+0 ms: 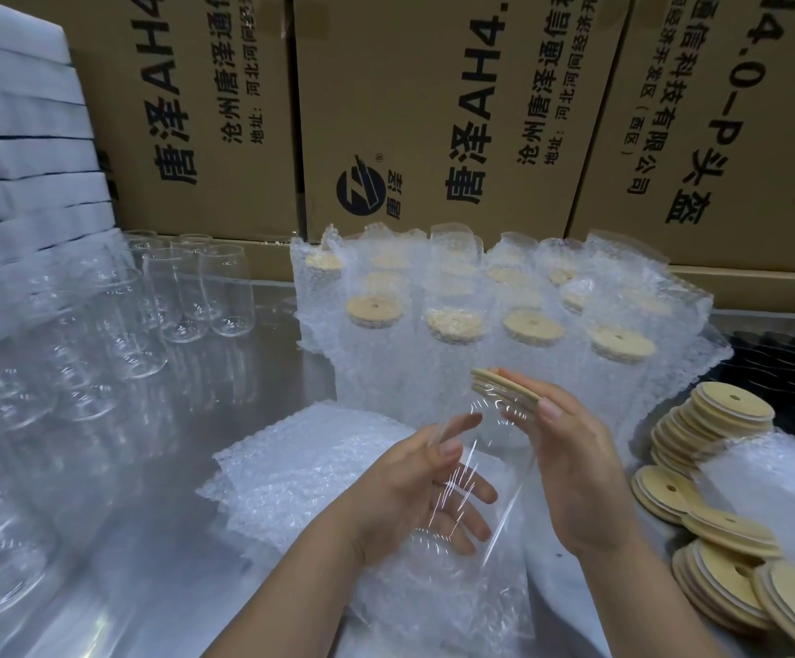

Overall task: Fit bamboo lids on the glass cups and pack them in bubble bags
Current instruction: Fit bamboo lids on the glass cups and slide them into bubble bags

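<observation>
A clear glass cup (495, 448) lies tilted between my hands above the stack of flat bubble bags (291, 467). A bamboo lid (495, 382) sits on its far end. My left hand (400, 486) cradles the cup's body, thumb on the near side and fingers seen through the glass. My right hand (585, 467) holds the lid end, fingers across the lid's top and thumb at its edge. Behind the hands stand several lidded cups in bubble bags (481, 301).
Loose bamboo lids (718, 529) are piled at the right. Empty glass cups (181, 292) crowd the left of the metal table (172, 562). Cardboard boxes (433, 111) wall the back, and white foam sheets (15, 135) are stacked at far left.
</observation>
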